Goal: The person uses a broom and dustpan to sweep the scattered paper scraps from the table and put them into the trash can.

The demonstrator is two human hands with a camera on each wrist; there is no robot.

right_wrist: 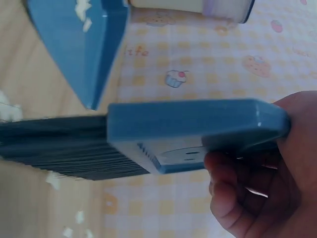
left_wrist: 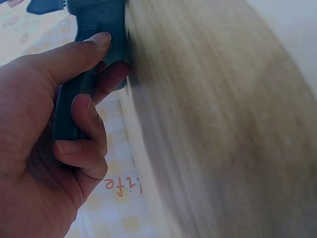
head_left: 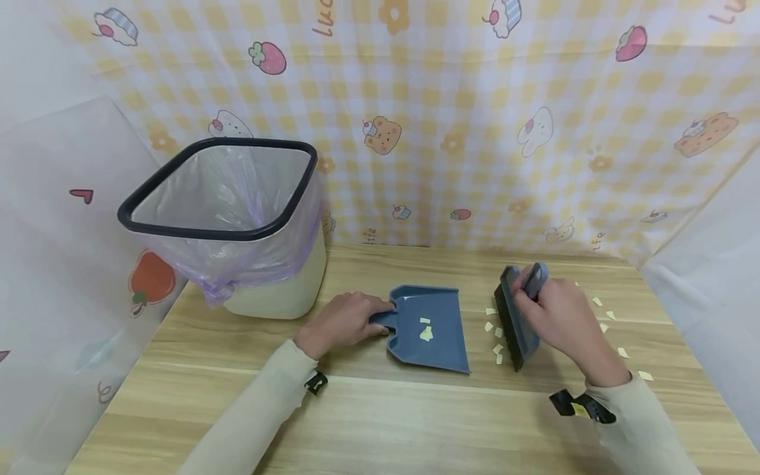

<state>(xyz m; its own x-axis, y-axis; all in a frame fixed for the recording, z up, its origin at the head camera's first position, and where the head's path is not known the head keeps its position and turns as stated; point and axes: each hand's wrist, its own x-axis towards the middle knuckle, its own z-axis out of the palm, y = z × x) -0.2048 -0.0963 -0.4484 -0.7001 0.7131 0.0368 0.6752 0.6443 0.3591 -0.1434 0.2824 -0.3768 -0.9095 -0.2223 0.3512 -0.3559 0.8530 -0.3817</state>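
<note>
A blue-grey dustpan point(head_left: 436, 310) lies flat on the wooden table, its wide edge facing right. Its handle is gripped by my left hand point(head_left: 344, 322); in the left wrist view, fingers curl round the handle point(left_wrist: 69, 116). A few pale paper scraps point(head_left: 426, 334) lie in the pan. My right hand point(head_left: 558, 316) holds a matching hand brush point(head_left: 515, 316), dark bristles point(right_wrist: 64, 146) towards the pan. Several scraps point(head_left: 489, 326) lie between the bristles and the pan's edge, and others point(head_left: 622, 352) are scattered right of the right hand.
A cream trash bin point(head_left: 279, 297) with a black rim and a translucent purple liner stands at the back left of the wooden table point(head_left: 410, 422). A yellow checked cloth point(head_left: 451, 171) hangs behind, and white sheets point(head_left: 53, 264) hang at the sides.
</note>
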